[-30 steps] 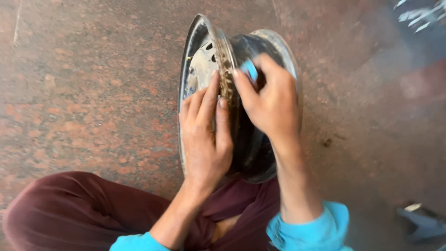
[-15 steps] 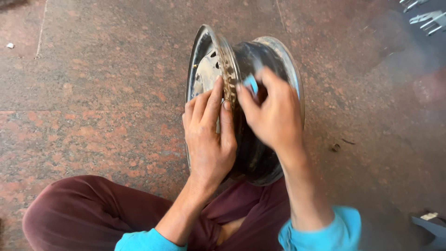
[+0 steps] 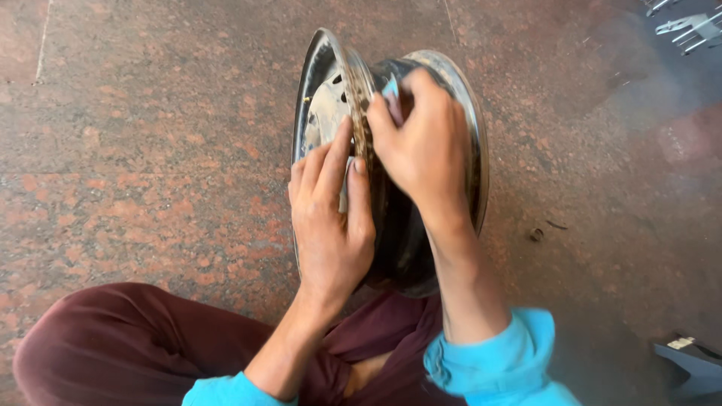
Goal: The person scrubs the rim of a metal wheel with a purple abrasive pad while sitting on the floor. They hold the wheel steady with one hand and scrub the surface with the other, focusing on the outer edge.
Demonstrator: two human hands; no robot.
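Rubbing at the metal is the step in hand, judged from the head view: a steel wheel rim (image 3: 391,158) stands on edge on the floor (image 3: 150,150), just in front of the seated person's lap, and both hands are on it

The left hand (image 3: 331,218) lies flat against the rim's near flange, fingers (image 3: 335,162) straight and close together, pressing rather than gripping, so it seems to steady the rim upright. The right hand (image 3: 425,150) reaches over the barrel with its fingers bunched together and pinched on a small light-blue pad or scrap of cloth (image 3: 391,90); only a corner of it shows above the knuckles, so its exact kind cannot be told

The next move likely calls for firm pressure along the ridge between flange and barrel, while the left hand keeps the rim from rolling or tipping

Materials: the rim is round, deep-drawn sheet metal, dull grey with a brighter polished lip, brown rust or grime speckled along the inner ridge, and a pierced disc face with dark holes. The floor is reddish speckled stone, smooth, with a thin joint line. Maroon trousers (image 3: 135,338) and bright blue sleeves (image 3: 496,361) are soft cloth. A dark object (image 3: 696,361) sits at the lower right edge, and pale metal parts (image 3: 688,26) lie at the upper right corner
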